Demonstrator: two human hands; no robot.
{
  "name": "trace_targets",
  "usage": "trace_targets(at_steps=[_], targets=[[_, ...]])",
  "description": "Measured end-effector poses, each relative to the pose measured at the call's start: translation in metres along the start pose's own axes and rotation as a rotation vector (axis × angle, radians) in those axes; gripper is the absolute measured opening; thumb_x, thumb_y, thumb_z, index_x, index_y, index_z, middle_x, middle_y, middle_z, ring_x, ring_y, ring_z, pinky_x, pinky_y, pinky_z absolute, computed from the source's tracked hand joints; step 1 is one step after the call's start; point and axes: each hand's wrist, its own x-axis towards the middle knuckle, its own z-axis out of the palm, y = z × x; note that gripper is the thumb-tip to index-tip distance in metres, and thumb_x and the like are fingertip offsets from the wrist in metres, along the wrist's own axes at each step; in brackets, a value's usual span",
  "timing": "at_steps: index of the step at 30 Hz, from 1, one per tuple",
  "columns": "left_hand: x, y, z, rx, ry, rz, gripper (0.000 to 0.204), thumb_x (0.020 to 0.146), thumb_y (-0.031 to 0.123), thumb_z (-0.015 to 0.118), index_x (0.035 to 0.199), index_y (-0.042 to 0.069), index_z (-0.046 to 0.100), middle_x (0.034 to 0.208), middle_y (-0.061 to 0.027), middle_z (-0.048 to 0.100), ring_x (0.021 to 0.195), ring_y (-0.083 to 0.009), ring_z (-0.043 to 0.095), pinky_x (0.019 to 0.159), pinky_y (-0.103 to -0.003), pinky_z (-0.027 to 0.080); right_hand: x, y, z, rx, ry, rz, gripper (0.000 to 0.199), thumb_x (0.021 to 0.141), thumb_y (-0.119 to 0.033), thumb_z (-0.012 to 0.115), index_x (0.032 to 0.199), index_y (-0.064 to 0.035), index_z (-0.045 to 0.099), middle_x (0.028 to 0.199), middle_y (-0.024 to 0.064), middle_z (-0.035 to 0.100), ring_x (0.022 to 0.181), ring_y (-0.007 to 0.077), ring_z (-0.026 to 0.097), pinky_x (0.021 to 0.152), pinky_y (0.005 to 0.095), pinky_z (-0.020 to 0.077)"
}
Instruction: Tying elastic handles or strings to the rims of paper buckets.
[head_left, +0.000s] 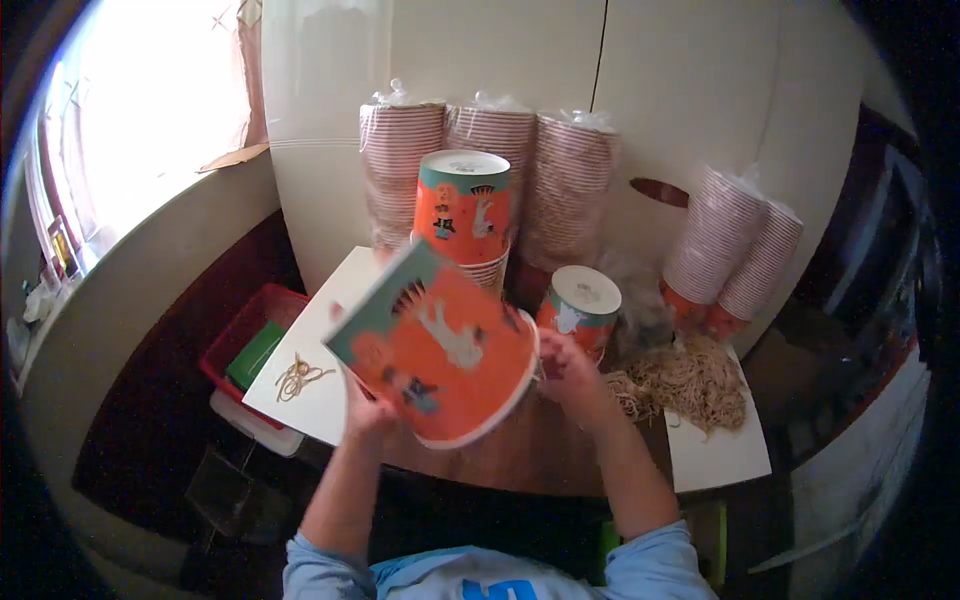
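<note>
A large orange and green paper bucket (455, 350) with printed figures hangs tilted in front of me, its white rim toward the lower right. My left hand (365, 405) is closed around its left side, with part of the fingers hidden behind it. At the rim's right side, my right hand (568, 372) has its fingers bent together. A thin pale strand seems to show there, too small to name surely. Behind stands a stack of like buckets (463, 215), the top one upside down. Another upside-down bucket (587, 295) is just beyond my right hand.
Tall wrapped bucket stacks (575, 190) line the back, with more wrapped stacks (715, 235) at the right. A heap of tan cords (700, 385) lies on the table's right; a few loose cords (300, 378) lie left. A red crate (225, 345) stands beyond the left edge.
</note>
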Motion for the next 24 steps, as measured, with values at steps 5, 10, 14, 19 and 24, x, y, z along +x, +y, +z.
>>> trace_targets(at_steps=[5,10,14,19,24], targets=[[0.139,0.074,0.052,0.120,-0.185,0.455,0.135,0.050,0.033,0.090,0.146,0.015,-0.002,0.140,-0.0116,0.031,0.128,-0.0267,0.035,0.105,-0.044,0.034,-0.027,-0.016,-0.032,-0.222,0.127,-0.014,0.040,0.082,0.000,0.060,0.120,-0.0028,0.050,0.108,0.0059,0.058,0.097,0.0121,0.055,0.087,0.0274,0.0452],[0.225,0.100,0.086,0.374,-0.291,0.519,0.135,0.056,0.024,0.089,0.145,0.015,-0.012,0.140,-0.0177,0.030,0.127,-0.0297,0.036,0.104,-0.045,0.037,-0.056,0.001,-0.030,-0.191,0.108,0.047,0.034,0.085,-0.002,0.058,0.118,-0.0013,0.053,0.105,0.0052,0.059,0.093,0.0096,0.055,0.083,0.0247,0.0461],[0.253,0.085,0.098,0.440,-0.384,0.421,0.133,0.058,0.024,0.088,0.144,0.012,-0.013,0.136,-0.0218,0.035,0.125,-0.0307,0.040,0.104,-0.044,0.036,-0.070,0.015,-0.034,-0.155,0.083,0.120,0.033,0.085,-0.003,0.059,0.118,-0.0008,0.054,0.103,0.0067,0.061,0.093,0.0116,0.058,0.084,0.0259,0.0479],[0.266,0.047,0.091,0.695,-0.439,0.416,0.131,0.058,0.023,0.086,0.143,0.004,-0.012,0.134,-0.0192,0.039,0.125,-0.0283,0.041,0.103,-0.041,0.037,-0.081,0.022,-0.032,-0.158,0.063,0.135,0.031,0.087,-0.004,0.058,0.118,-0.0010,0.055,0.102,0.0072,0.063,0.093,0.0119,0.059,0.083,0.0260,0.0484],[0.263,-0.012,0.048,0.526,-0.427,0.040,0.101,0.064,0.010,0.077,0.144,0.004,0.016,0.128,-0.0151,0.048,0.114,-0.0242,0.051,0.097,-0.036,0.043,-0.084,0.020,-0.030,-0.118,0.024,0.161,0.027,0.087,-0.001,0.056,0.114,0.0011,0.056,0.101,0.0101,0.062,0.093,0.0152,0.060,0.083,0.0298,0.0507]])
